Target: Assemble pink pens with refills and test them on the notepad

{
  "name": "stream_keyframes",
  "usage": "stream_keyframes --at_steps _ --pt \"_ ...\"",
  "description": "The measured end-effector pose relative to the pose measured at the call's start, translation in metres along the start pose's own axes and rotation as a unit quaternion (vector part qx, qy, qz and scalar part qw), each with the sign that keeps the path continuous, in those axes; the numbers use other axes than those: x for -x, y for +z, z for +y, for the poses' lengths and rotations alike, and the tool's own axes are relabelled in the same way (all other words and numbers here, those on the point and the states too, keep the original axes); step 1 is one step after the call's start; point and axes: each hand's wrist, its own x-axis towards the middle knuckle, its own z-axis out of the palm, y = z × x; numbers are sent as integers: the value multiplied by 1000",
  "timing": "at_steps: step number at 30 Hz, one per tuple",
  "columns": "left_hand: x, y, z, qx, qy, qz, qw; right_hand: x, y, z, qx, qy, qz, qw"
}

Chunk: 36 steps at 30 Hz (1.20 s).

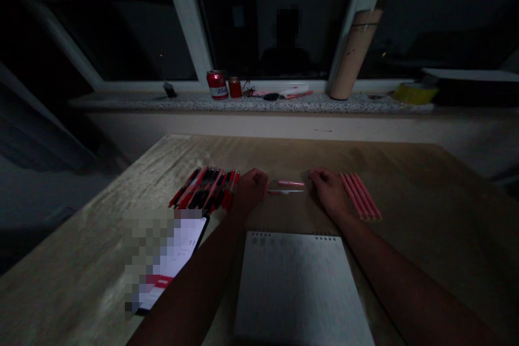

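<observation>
Left hand (252, 186) and right hand (326, 190) apart, curled, too dim to tell whether they grip anything, between them a glossy pink pen barrel (291, 183) and slim silvery rod (285, 192), phone (184, 251) partly pixelated, notepad (300, 286) cut off below

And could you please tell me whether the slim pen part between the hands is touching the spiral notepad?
Apart: the head view shows a strip of tabletop between the slim pen part and the spiral notepad.
</observation>
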Motion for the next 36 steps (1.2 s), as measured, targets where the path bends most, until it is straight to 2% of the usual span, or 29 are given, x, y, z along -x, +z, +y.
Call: stream_keyframes --at_steps 5,9,12,17,23,36 --pt "1 -2 -5 -119 44 -19 992 6 2 -1 123 -129 -58 982" --pt "2 -4 0 -179 108 -74 975 11 3 -9 218 -263 -131 931" --pt "4 -4 1 -225 138 -98 959 15 6 -14 278 -307 -190 890" --pt "6 -2 2 -287 150 -108 940 18 11 -16 365 -306 -238 846" --pt "8 -2 6 -323 160 -138 923 18 11 -18 422 -309 -252 814" --pt "2 -11 12 -369 131 -168 905 20 11 -22 459 -304 -258 794"
